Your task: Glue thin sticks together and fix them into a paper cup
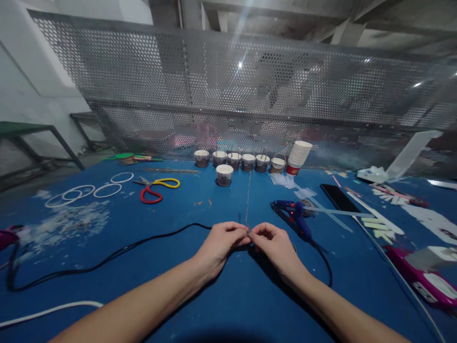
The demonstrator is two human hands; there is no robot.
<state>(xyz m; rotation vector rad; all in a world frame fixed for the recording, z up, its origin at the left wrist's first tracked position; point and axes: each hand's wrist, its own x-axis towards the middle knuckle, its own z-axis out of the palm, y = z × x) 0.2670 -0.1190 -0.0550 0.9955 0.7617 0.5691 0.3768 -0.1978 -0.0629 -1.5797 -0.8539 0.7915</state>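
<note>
Close together over the middle of the blue table, my left hand (228, 240) and my right hand (273, 243) are both closed. Their thumbs and forefingers pinch a thin string (248, 197) between them. From the fingertips the string runs straight away toward a row of small cups. The pinched end is mostly hidden by the fingers. To the right of my right hand lies a blue hot glue gun (293, 212) with a small red light and a clear glue stick. A single small cup (224, 177) with a dark wrapped side stands beyond my left hand.
Several wrapped cups (247, 163) line the back beside a stack of paper cups (300, 155). Scissors (152, 193) and white rings (107, 190) lie left. A black cable (117, 252) crosses the left side. At right are a black phone (339, 197) and a magenta device (421, 281).
</note>
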